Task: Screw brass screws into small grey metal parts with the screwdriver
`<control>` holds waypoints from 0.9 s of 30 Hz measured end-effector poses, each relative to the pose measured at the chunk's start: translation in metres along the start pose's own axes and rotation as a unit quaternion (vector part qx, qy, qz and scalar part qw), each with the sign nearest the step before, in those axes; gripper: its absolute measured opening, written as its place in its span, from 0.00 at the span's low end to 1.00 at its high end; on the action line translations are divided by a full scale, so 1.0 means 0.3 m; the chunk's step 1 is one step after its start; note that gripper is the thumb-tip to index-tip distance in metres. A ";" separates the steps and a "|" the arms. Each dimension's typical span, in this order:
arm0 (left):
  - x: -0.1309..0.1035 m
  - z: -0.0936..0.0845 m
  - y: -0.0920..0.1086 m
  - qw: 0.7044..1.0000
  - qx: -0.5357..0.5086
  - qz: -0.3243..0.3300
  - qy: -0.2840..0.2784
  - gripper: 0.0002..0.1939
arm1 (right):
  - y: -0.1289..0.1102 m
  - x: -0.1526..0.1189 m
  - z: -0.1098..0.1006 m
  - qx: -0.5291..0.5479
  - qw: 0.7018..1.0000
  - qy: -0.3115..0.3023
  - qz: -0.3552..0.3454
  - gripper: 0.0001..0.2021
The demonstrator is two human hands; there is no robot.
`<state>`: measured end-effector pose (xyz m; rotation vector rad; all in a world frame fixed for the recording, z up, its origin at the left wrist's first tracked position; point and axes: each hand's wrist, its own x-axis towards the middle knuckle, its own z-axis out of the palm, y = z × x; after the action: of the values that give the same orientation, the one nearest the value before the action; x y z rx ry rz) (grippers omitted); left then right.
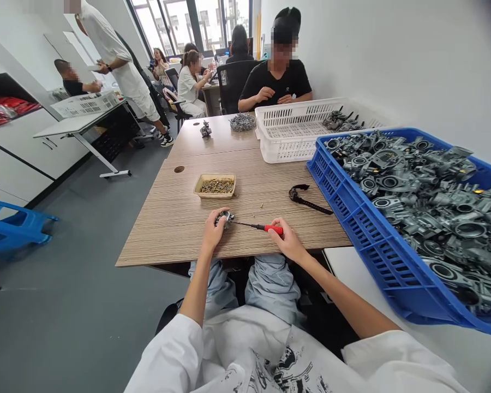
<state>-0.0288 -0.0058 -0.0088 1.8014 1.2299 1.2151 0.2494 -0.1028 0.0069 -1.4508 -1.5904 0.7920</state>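
Note:
My left hand (215, 229) is closed around a small grey metal part (225, 217) near the front of the wooden table (167, 218). In my right hand (285, 240) is a screwdriver with a red handle (275, 229); its dark shaft points left and its tip reaches the metal part. Beyond my left hand stands a cream tray (197, 191) full of small brass pieces. Two loose brass pieces (262, 205) lie on the table between the tray and a black wristwatch (300, 196).
A blue crate (352, 210) heaped with grey metal parts stands at the right, beside a white crate (280, 150). Farther back are a round container of small parts (242, 123) and one metal part (205, 129). A person (276, 82) sits across the table.

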 end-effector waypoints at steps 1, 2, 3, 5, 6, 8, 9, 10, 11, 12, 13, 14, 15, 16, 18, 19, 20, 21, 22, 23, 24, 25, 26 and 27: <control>0.000 0.000 -0.002 1.000 0.000 0.001 0.001 0.18 | 0.000 -0.003 0.000 0.006 1.000 -0.006 0.000 0.12; -0.001 0.000 -0.003 1.000 0.000 0.002 0.001 0.18 | 0.001 -0.006 0.000 0.013 1.000 -0.010 -0.001 0.12; -0.001 0.000 -0.004 1.000 0.000 0.002 0.001 0.18 | 0.002 -0.009 0.001 0.017 1.000 -0.010 -0.003 0.12; -0.002 0.000 -0.004 1.000 0.001 0.000 0.001 0.18 | 0.006 -0.010 0.002 0.019 1.000 -0.005 -0.005 0.12; -0.002 0.000 -0.003 1.000 0.001 -0.001 -0.001 0.18 | 0.009 -0.009 0.004 0.017 1.000 -0.002 -0.003 0.12; -0.003 -0.001 0.002 1.000 0.001 -0.004 -0.003 0.18 | 0.014 -0.004 0.006 0.010 1.000 0.004 0.003 0.12; -0.003 -0.002 0.004 1.000 0.000 -0.004 -0.004 0.18 | 0.016 -0.002 0.008 0.007 1.000 0.008 0.005 0.12; -0.004 -0.002 0.006 1.000 0.000 -0.004 -0.005 0.18 | 0.018 0.001 0.009 0.005 1.000 0.013 0.007 0.13; -0.004 -0.002 0.008 1.000 0.001 -0.003 -0.005 0.18 | 0.018 0.002 0.010 0.003 1.000 0.017 0.008 0.13; -0.004 -0.003 0.009 1.000 0.001 -0.003 -0.005 0.18 | 0.018 0.003 0.010 0.002 1.000 0.020 0.009 0.13; -0.004 -0.002 0.010 1.000 0.001 -0.003 -0.005 0.18 | 0.017 0.003 0.010 0.004 1.000 0.019 0.009 0.13; -0.003 -0.002 0.009 1.000 0.001 -0.003 -0.005 0.18 | 0.015 0.001 0.009 0.006 1.000 0.016 0.009 0.13; -0.003 -0.002 0.009 1.000 0.002 -0.002 -0.004 0.18 | 0.013 -0.001 0.007 0.011 1.000 0.010 0.007 0.12; -0.003 -0.001 0.009 1.000 0.001 -0.002 -0.003 0.18 | 0.010 -0.003 0.005 0.017 1.000 0.002 0.005 0.12; -0.002 0.000 0.007 1.000 -0.001 0.000 -0.001 0.18 | 0.007 -0.008 0.002 0.029 1.000 -0.012 0.000 0.12; -0.002 0.000 0.007 1.000 -0.001 0.000 0.000 0.18 | 0.007 -0.009 0.002 0.032 0.999 -0.015 -0.002 0.12; -0.002 0.000 0.006 1.000 -0.002 0.000 0.001 0.18 | 0.009 -0.009 0.001 0.031 0.999 -0.014 -0.003 0.12; -0.002 0.001 0.006 1.000 -0.003 -0.001 0.001 0.18 | 0.012 -0.007 0.002 0.028 1.000 -0.012 -0.004 0.12; -0.001 0.001 0.005 1.000 -0.003 -0.002 0.001 0.18 | 0.016 -0.005 0.003 0.023 1.000 -0.007 -0.004 0.12; -0.002 0.001 0.004 1.000 -0.003 -0.002 0.001 0.18 | 0.021 -0.002 0.005 0.016 1.000 -0.002 -0.004 0.12; -0.002 0.001 0.004 1.000 -0.003 -0.002 0.000 0.18 | 0.025 0.001 0.006 0.011 1.000 0.004 -0.004 0.12; -0.002 0.001 0.003 1.000 -0.003 -0.002 0.000 0.18 | 0.028 0.003 0.008 0.006 1.000 0.009 -0.003 0.12; -0.002 0.001 0.002 1.000 -0.002 -0.002 0.001 0.18 | 0.030 0.005 0.008 0.003 1.000 0.015 -0.003 0.13; -0.003 0.000 0.002 1.000 -0.002 -0.002 0.001 0.18 | 0.030 0.006 0.009 0.000 1.000 0.019 -0.003 0.13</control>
<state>-0.0286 -0.0067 -0.0086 1.7950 1.2303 1.2170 0.2514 -0.0996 -0.0018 -1.4523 -1.5650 0.7580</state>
